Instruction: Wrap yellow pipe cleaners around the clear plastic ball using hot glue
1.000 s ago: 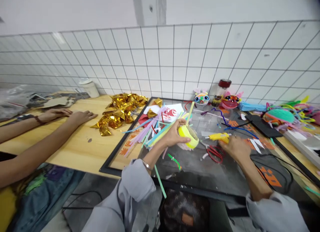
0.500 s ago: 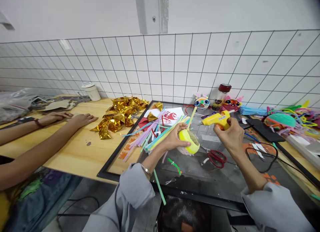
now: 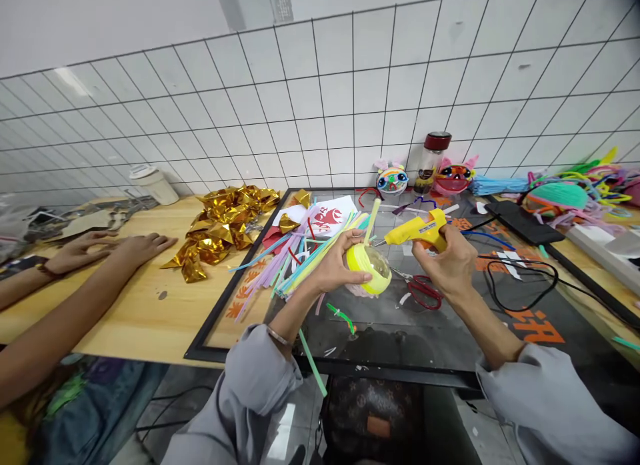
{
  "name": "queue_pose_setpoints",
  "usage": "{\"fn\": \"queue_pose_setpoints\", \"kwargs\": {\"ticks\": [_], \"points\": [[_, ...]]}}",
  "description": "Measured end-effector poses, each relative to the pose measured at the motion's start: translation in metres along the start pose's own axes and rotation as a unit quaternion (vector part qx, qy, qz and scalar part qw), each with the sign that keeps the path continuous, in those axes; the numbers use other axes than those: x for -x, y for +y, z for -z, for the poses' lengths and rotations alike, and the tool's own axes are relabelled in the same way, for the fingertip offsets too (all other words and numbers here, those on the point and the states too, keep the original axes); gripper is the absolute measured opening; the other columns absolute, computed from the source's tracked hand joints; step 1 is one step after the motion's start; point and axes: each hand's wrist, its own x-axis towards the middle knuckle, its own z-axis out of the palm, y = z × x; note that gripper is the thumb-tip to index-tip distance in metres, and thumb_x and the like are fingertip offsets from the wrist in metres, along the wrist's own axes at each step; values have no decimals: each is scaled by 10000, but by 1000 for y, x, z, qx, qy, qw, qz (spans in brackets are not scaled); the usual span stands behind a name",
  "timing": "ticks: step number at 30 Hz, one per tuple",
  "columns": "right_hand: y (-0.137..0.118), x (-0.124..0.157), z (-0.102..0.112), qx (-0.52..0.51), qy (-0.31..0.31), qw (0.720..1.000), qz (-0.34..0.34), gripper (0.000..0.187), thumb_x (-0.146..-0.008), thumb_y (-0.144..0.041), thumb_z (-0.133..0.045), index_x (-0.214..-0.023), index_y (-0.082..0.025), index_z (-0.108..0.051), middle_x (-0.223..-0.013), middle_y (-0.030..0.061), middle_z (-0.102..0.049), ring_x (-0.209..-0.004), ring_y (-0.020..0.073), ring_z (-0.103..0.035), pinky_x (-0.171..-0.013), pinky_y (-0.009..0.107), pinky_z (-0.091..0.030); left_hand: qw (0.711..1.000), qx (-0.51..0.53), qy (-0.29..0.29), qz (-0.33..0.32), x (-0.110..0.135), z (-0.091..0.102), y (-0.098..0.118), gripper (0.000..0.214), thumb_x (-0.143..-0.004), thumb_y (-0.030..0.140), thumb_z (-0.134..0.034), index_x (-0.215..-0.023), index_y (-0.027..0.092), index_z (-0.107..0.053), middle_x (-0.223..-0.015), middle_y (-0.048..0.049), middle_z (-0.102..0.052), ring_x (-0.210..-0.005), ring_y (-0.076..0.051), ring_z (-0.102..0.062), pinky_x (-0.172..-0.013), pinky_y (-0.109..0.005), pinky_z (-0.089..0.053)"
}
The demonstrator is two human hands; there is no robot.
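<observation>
My left hand (image 3: 336, 263) is closed around a small round clear piece wrapped with a yellow-green strip (image 3: 369, 270), held just above the black-framed glass board (image 3: 400, 331). A yellow strip sticks up from that piece. My right hand (image 3: 449, 263) grips a yellow glue gun (image 3: 415, 231), its nozzle pointing left toward the wrapped piece and a short gap away from it. Red-handled scissors (image 3: 424, 293) lie on the glass just under my right hand. A fan of coloured paper strips (image 3: 295, 259) lies beside my left hand.
Another person's two hands (image 3: 105, 246) rest flat on the wooden table at the left. Gold foil pieces (image 3: 220, 228) lie behind them, with a white cup (image 3: 154, 183) by the tiled wall. Painted masks (image 3: 393, 178), a jar (image 3: 431, 159) and pipe cleaners (image 3: 575, 195) crowd the back right. A black cable (image 3: 525, 278) loops across the glass.
My right hand picked the glue gun up off the glass and brought it left, close to the wrapped piece. My left hand kept its hold on that piece.
</observation>
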Motion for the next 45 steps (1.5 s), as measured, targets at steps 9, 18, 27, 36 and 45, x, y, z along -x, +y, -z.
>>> {"fn": "queue_pose_setpoints", "kwargs": {"ticks": [9,18,27,36,45], "points": [[-3,9,0,9,-10,999,34,188,-757,-375,-616,-844,-220,-554,-730,36,-654,-619,190,-583,-578,304,-431,1000,-5,4,3,2,0,0,1030,-503,401,-962,-1351,207,-411,-1342,-155,-559,-1379,-354,-486,-1170,-500,-385],[-1,10,-1,0,-26,999,32,191,-760,-363,-603,-855,-202,-563,-740,45,-637,-652,195,-577,-598,311,-421,1000,-12,6,5,4,-1,6,982,-520,388,-952,-1328,204,-426,-1366,-162,-559,-1422,-367,-440,-1186,-520,-357],[-4,14,-4,0,-30,999,27,199,-785,-378,-596,-857,-194,-572,-735,65,-646,-680,229,-601,-607,329,-404,1000,-19,4,12,5,-1,8,971,-516,386,-953,-1305,214,-413,-1386,-153,-520,-1392,-351,-466,-1167,-495,-386],[-3,17,-6,12,-28,999,15,203,-786,-371,-592,-893,-200,-572,-751,60,-628,-717,231,-589,-606,321,-380,1000,-17,1,16,5,-3,10,991,-512,405,-957,-1317,208,-414,-1385,-151,-521,-1387,-351,-476,-1161,-488,-404],[-4,16,-6,24,-30,999,16,178,-781,-359,-594,-877,-212,-562,-756,53,-640,-721,231,-598,-613,320,-390,1000,-13,2,19,4,0,7,1023,-503,410,-963,-1348,209,-422,-1369,-146,-529,-1342,-335,-506,-1140,-469,-415]]}}
